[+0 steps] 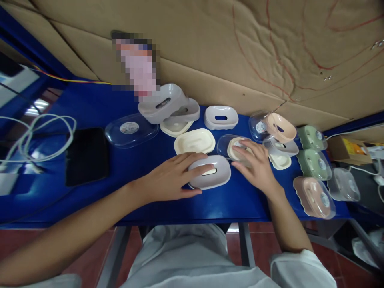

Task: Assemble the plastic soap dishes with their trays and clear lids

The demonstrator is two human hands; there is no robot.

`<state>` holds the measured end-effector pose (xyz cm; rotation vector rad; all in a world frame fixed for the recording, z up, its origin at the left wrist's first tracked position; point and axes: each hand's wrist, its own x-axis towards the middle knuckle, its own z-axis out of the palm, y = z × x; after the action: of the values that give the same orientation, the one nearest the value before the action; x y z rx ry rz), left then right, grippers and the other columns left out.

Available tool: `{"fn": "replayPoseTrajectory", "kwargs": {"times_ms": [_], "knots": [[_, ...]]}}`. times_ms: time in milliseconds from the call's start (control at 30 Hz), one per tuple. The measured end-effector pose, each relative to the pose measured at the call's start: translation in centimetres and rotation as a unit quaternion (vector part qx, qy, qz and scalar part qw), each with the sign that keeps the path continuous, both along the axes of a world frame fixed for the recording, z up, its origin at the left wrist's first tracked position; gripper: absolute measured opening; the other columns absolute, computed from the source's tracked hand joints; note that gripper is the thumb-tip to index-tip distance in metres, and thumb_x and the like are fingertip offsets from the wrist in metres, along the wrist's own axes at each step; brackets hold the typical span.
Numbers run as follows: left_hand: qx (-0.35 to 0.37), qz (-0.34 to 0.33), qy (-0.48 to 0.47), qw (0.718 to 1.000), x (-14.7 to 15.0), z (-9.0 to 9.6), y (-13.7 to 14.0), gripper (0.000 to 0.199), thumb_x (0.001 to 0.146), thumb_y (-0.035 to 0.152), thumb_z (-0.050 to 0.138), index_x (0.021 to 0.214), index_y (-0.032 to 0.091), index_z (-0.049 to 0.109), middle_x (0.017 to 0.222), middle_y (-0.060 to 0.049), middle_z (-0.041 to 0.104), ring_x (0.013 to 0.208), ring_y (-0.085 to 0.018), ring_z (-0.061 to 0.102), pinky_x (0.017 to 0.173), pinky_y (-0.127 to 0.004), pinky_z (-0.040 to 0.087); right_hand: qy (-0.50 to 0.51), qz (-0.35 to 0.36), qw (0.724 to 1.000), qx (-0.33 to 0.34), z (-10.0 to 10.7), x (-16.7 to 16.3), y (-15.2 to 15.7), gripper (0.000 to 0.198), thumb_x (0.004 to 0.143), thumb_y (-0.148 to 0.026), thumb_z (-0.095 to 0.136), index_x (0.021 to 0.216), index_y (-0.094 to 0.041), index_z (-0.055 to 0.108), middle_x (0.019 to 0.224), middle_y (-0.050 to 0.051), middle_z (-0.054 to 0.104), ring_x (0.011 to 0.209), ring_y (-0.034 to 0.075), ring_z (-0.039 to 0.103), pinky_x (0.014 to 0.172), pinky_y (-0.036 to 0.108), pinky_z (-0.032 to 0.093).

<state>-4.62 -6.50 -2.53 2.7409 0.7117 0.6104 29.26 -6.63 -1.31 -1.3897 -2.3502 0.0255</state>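
My left hand [177,178] spans the left end of a pale grey soap dish [223,172]. Its index finger lies over the central slot, where a cream piece shows; the thumb is along the near side and the other fingers are at the far rim. To the right, my right hand [255,162] has its fingers apart over a clear plastic lid [222,146] and a cream oval tray [231,149]. Those fingers partly hide both, so contact is unclear. Just behind my left hand lies another cream tray [195,142].
Grey dishes [162,104] are stacked at the back, beside a clear lid [129,130]. Another grey dish [221,117] stands near the wall. Peach [313,196] and green [313,164] lidded dishes line the right. A black tablet-like slab [87,156] and white cable [30,136] occupy the left.
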Motion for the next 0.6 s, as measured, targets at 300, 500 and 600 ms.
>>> {"fn": "replayPoseTrajectory", "kwargs": {"times_ms": [300,500,600], "knots": [[0.027,0.018,0.050,0.998,-0.2,0.6,0.2,0.066,0.101,0.050,0.071,0.158,0.025,0.051,0.156,-0.016,0.058,0.137,-0.036,0.059,0.113,-0.052,0.047,-0.022,-0.024,0.999,-0.007,-0.5,2.1,1.1,0.050,0.105,-0.048,0.065,0.152,-0.030,0.061,0.163,0.012,0.054,0.155,0.038,0.045,0.125,0.065,0.038],[0.057,0.065,0.064,0.994,-0.1,0.7,0.2,0.089,0.090,0.062,0.080,0.162,0.024,0.047,0.155,-0.018,0.059,0.130,-0.038,0.064,0.113,-0.056,0.041,0.119,0.011,0.989,0.090,-0.1,0.4,0.5,0.036,0.102,-0.036,0.072,0.138,-0.031,0.072,0.134,0.009,0.074,0.130,0.031,0.068,0.114,0.052,0.055],[0.064,0.068,0.059,0.994,0.0,0.4,0.4,0.092,0.089,0.064,0.081,0.163,0.023,0.045,0.156,-0.018,0.058,0.129,-0.039,0.064,0.111,-0.055,0.044,0.121,0.076,0.986,0.090,0.0,-1.5,-0.9,0.040,0.099,-0.046,0.076,0.136,-0.032,0.073,0.126,0.008,0.075,0.124,0.031,0.071,0.108,0.050,0.058]]}}
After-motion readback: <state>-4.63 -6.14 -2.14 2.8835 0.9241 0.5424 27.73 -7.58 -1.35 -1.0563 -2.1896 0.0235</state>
